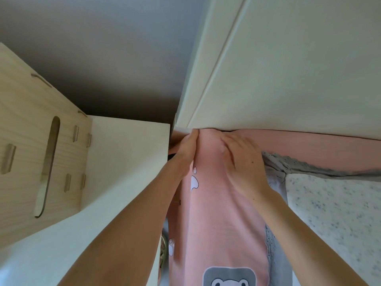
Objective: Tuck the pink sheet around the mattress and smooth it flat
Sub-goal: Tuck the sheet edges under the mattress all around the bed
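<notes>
Left hand (186, 150) pinches the pink sheet (218, 213) at the mattress corner against the white panel (288, 69), right hand (240, 162) pressing flat, fingers spread.

Corner of a bedroom in soft daylight

A grey wall (107, 48) meets a tall white panelled cupboard (288, 65); at left stands pale wooden furniture (26, 124) with slots, beside a white board (123, 166).

Pink sheet (214, 219) at mattress corner.
Paw and bear prints; pulled taut over the corner, top edge apparently tucked under the headboard.
</notes>
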`<control>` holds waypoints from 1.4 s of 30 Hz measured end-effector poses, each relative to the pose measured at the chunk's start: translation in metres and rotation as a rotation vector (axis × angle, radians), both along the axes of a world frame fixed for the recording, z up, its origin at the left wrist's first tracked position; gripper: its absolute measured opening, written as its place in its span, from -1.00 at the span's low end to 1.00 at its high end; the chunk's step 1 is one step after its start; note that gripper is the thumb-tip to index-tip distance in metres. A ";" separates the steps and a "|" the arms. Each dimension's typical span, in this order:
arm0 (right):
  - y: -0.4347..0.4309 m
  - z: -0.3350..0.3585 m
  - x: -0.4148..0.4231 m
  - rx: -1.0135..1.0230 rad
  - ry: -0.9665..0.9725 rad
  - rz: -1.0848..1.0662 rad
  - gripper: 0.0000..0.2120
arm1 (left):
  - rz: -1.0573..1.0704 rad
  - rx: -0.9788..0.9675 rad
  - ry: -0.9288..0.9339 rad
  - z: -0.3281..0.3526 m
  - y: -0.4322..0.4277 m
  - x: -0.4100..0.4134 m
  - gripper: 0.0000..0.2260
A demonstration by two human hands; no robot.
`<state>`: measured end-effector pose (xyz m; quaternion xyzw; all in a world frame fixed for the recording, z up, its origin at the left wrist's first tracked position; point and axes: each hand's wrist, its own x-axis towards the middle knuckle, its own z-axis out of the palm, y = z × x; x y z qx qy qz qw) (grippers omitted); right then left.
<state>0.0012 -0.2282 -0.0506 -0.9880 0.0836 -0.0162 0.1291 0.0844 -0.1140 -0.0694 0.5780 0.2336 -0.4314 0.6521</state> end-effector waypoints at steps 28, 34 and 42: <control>-0.056 0.215 0.047 0.568 1.127 -0.344 -0.25 | -0.266 -0.401 0.005 0.143 -0.011 -0.066 -0.63; -0.065 0.211 0.037 0.767 0.989 -0.466 -0.26 | -0.312 -0.295 -0.113 0.139 -0.012 -0.043 -0.50; -0.085 0.218 0.020 0.605 0.637 -0.335 -0.64 | -0.249 -0.309 -0.085 0.129 -0.023 -0.037 -0.66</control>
